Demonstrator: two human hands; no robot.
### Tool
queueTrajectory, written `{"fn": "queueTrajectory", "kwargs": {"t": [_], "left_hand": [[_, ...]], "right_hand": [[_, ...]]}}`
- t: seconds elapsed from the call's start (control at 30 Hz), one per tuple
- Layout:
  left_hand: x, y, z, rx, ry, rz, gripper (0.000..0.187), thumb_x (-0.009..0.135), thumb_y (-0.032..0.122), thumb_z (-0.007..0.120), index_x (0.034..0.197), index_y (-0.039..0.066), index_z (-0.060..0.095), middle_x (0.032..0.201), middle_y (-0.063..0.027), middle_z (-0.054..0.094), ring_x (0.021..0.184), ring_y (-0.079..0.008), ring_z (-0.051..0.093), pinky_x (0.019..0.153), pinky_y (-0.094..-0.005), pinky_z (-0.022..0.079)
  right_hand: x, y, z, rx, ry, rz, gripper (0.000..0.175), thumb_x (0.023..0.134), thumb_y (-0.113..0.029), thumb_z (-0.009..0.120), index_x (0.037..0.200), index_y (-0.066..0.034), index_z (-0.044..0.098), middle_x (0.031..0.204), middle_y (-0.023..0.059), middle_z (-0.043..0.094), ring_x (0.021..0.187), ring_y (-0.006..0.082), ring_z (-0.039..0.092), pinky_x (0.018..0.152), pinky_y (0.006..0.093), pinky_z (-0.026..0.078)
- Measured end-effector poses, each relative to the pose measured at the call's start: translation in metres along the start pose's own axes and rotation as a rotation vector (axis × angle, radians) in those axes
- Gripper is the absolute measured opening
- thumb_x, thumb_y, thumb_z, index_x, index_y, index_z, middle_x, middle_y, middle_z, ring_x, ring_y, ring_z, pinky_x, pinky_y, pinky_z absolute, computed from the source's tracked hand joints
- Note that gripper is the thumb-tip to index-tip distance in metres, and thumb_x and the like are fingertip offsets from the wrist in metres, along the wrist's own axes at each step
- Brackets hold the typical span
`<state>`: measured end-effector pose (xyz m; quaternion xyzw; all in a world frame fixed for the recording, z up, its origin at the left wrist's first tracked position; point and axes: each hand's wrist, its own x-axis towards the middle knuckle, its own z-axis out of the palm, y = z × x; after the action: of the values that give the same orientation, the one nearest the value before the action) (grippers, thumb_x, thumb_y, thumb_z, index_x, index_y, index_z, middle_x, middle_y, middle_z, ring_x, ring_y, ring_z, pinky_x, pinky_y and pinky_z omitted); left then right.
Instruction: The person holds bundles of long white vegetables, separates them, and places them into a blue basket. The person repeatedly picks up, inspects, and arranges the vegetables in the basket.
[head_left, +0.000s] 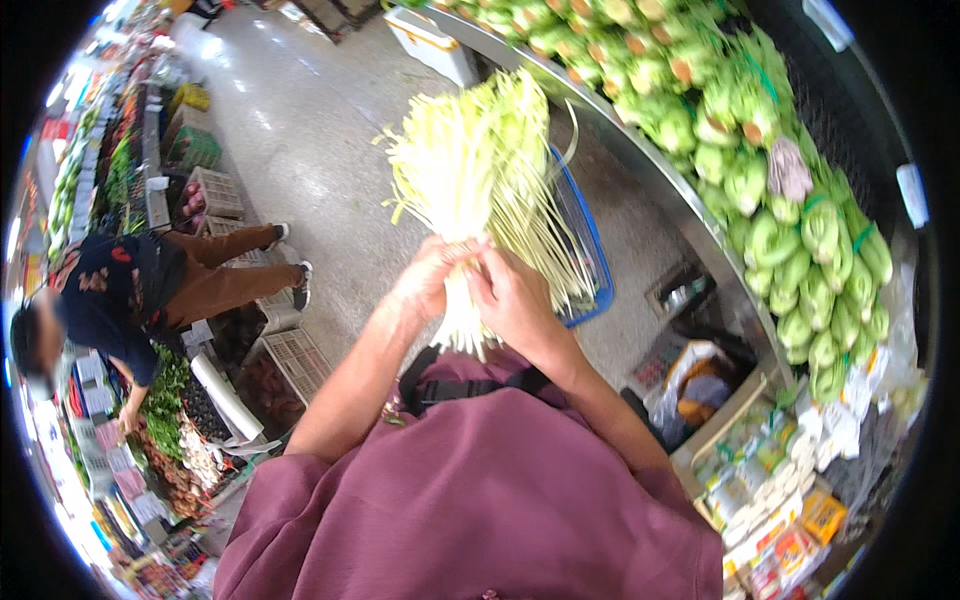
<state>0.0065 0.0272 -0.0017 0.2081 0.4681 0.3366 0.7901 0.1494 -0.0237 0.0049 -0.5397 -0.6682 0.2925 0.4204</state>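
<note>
A bunch of pale yellow-green leafy stalks, perhaps blanched celery, is held in front of my waist. Its leaves fan out away from me and its cut white ends point toward my body. My left hand wraps the stems from the left side. From the right, my right hand pinches the same stems, thumb and fingers meeting near the left fingertips. Whether a tie lies under the fingers is hidden. Just beyond, more loose stalks of the same kind lie over a blue-rimmed basket on the floor.
A metal-edged shelf of lettuce-like greens curves along the right. Packaged goods and an open box sit lower right. At left, another person reaches over a produce stand beside plastic crates. A white bin stands ahead.
</note>
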Motion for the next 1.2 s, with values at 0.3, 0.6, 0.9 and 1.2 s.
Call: {"fn": "queueTrajectory", "kwargs": {"t": [0.3,0.6,0.9,1.2], "left_hand": [[-0.005,0.023,-0.008,-0.042,0.102,-0.014,0.032,0.074,-0.003,0.07,0.104,-0.005,0.06,0.072,-0.0103,0.064,0.055,-0.0206,0.062,0.056,-0.0327,0.056],[-0.027,0.072,0.0,-0.001,0.108,0.132,0.033,0.076,-0.003,0.065,0.107,-0.008,0.055,0.072,-0.01,0.061,0.054,-0.0191,0.061,0.055,-0.0336,0.059],[-0.038,0.093,0.014,0.02,0.031,0.2,0.025,0.079,-0.001,0.064,0.103,-0.006,0.06,0.071,-0.0098,0.062,0.055,-0.02,0.061,0.055,-0.0353,0.057],[-0.05,0.117,0.029,0.034,-0.002,0.247,0.03,0.079,-0.001,0.064,0.108,-0.007,0.057,0.073,-0.0106,0.061,0.055,-0.0198,0.061,0.056,-0.035,0.057]], "right_hand": [[-0.02,0.031,-0.005,0.385,-0.038,0.132,0.018,0.096,-0.01,0.06,0.108,0.0024,0.064,0.079,0.0033,0.063,0.069,0.0093,0.057,0.061,0.0258,0.046],[-0.06,0.134,0.009,-0.05,-0.114,0.296,0.023,0.092,-0.019,0.059,0.105,-0.0003,0.063,0.087,0.0203,0.067,0.08,0.0386,0.065,0.07,0.0435,0.05],[-0.07,0.154,0.027,-0.25,-0.332,0.455,0.034,0.088,-0.026,0.062,0.11,-0.0003,0.055,0.103,0.0222,0.064,0.096,0.041,0.062,0.081,0.0494,0.048],[-0.052,0.164,0.045,-0.343,-0.385,0.359,0.032,0.09,-0.032,0.063,0.1,-0.0034,0.052,0.099,0.0222,0.064,0.092,0.0431,0.062,0.078,0.0528,0.049]]}}
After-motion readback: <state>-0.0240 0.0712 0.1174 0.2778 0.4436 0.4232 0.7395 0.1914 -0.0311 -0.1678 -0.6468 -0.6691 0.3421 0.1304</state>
